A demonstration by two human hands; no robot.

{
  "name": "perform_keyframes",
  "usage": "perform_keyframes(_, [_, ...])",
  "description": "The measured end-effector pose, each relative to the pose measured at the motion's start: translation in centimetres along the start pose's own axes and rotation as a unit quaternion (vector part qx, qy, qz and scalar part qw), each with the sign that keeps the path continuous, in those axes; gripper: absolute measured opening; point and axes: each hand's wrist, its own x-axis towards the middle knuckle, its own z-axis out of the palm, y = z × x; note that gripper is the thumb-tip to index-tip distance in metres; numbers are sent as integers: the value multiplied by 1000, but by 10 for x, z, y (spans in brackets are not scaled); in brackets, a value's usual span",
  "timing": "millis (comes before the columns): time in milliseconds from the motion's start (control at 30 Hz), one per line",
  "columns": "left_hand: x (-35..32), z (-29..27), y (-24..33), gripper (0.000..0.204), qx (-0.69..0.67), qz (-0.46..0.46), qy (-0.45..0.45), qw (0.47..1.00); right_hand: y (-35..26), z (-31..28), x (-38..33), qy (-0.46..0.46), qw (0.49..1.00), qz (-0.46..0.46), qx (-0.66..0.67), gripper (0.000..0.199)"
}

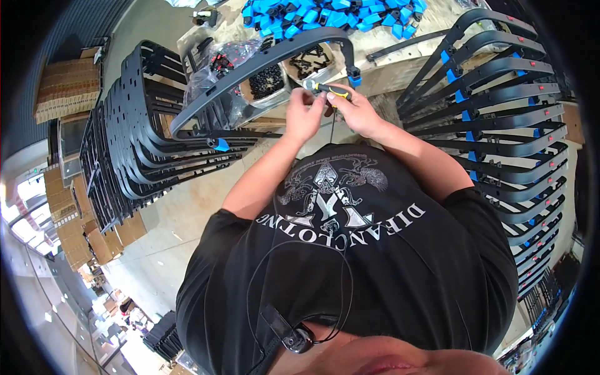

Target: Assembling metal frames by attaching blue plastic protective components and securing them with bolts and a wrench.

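Note:
My right hand (pixel 355 111) is closed around pliers (pixel 334 91) with yellow-and-black grips; their metal head points left. My left hand (pixel 304 114) is beside that head, thumb and fingers pinched together. Whatever it pinches is too small to make out. Just beyond both hands, a black curved frame (pixel 262 58) arches over the bench edge. A blue clip (pixel 355 80) is on its right end, close to my right hand, and another blue clip (pixel 220 145) shows at its lower left.
Boxes of small black parts (pixel 265 82) and black strips (pixel 309 60) stand on the bench. Behind them lies a heap of blue clips (pixel 331 15). Black curved frames are stacked at left (pixel 134 119) and right (pixel 512 87). Cardboard stacks (pixel 69 84) stand far left.

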Motion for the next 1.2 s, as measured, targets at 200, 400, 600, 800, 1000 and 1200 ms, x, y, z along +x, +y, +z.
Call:
perform_keyframes(200, [28,46,-16,26,-46,7,-69,997,-36,-43,-8,-66,995,-78,-20,35])
perform_keyframes(400, [37,53,14,35,28,-108,-49,993,-31,-125,-2,71,992,62,-81,55])
perform_keyframes(600, [47,79,32,70,-124,-206,-129,962,-33,-134,26,195,938,-21,-285,61])
perform_keyframes(800, [41,81,45,77,-228,-251,-120,933,-14,-140,54,161,987,15,-14,38])
perform_keyframes(1000, [48,76,56,73,-258,-263,-135,920,-10,-138,60,193,979,60,27,35])
perform_keyframes(1200, [57,71,58,34,-305,-286,-169,893,-2,-139,67,183,977,108,19,39])
